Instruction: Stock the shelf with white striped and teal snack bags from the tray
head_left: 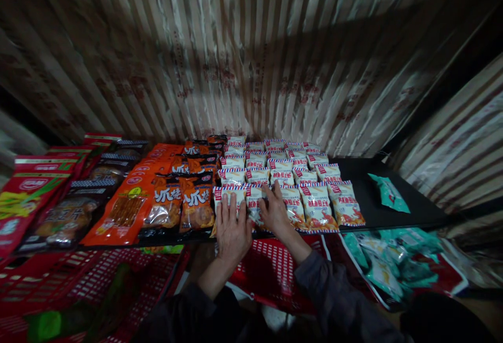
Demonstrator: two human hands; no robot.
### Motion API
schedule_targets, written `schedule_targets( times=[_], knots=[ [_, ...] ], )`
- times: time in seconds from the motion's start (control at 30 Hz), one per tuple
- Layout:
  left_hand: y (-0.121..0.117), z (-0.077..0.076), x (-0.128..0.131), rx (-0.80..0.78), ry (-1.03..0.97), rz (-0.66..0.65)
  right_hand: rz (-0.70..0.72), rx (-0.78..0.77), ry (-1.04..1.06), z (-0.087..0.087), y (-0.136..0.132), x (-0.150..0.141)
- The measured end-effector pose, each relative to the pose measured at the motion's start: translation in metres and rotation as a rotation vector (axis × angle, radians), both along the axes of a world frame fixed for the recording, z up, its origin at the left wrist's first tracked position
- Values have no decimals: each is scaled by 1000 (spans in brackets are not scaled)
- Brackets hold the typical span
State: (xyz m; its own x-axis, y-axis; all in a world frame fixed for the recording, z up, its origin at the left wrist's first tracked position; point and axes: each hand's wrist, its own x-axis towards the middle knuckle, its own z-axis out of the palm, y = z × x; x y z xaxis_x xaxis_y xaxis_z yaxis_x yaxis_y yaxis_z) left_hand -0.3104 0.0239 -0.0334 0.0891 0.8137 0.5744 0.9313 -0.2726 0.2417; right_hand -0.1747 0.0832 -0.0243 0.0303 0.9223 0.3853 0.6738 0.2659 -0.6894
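Note:
My left hand lies with fingers stretched over a white snack bag at the front left of a block of matching bags. Beside it, my right hand rests on the neighbouring white snack bag, its fingers apart and bent a little. Rows of the same white bags with blue-and-red striped edges stand behind and to the right, such as the front bag. Immediately left of my left hand stand orange-and-black snack bags. Parts of the bags beneath both hands are hidden.
Orange bags, dark bags and red bags line the left of the black shelf. A teal bag lies at right. Below are red baskets and several teal packets. Striped sheeting hangs behind.

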Motion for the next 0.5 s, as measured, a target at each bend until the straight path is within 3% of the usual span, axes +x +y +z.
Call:
schedule_targets(
  times=[0.5],
  knots=[
    [6,-6,-4,-10,-25,-26,18,-25,27,-6,0,0]
  ],
)
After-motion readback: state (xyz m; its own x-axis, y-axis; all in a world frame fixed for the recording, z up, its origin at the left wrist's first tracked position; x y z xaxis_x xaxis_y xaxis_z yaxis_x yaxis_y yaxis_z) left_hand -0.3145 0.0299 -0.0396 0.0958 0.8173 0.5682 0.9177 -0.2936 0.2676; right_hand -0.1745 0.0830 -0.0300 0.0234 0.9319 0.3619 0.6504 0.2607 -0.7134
